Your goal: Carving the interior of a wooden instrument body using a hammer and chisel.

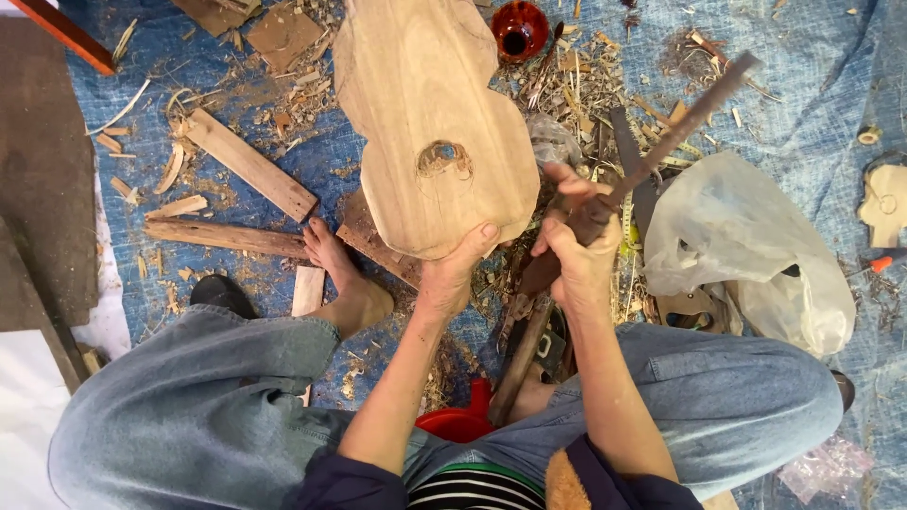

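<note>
Board [425, 104], pale, wavy-edged, lay on the blue tarp [803, 85]; its far end was cut off by the top edge of the view. One dark oval knot showed near its close end.

Left hand [452, 274] gripped the board's near rim, thumb on top, fingers hidden beneath. Right hand [576, 250] was clenched round a dark handle; the tool [680, 127] ran as a long bar up toward the tarp's upper right. Its working end was hard to make out, and where it met the handle was hidden by the fingers.

One bare foot [340, 274] rested just left of the board's near end, on a plank [227, 236]. The other foot was hidden behind the right arm. A second plank [250, 162] lay above it, slanted. Two legs in blue jeans.

One brown glazed pot [519, 30] stood by the board's upper right. One white plastic bag [746, 246] lay right of the hands, covering whatever sat under it. One red object [463, 420] between the knees, mostly hidden. Shavings too many to count.
</note>
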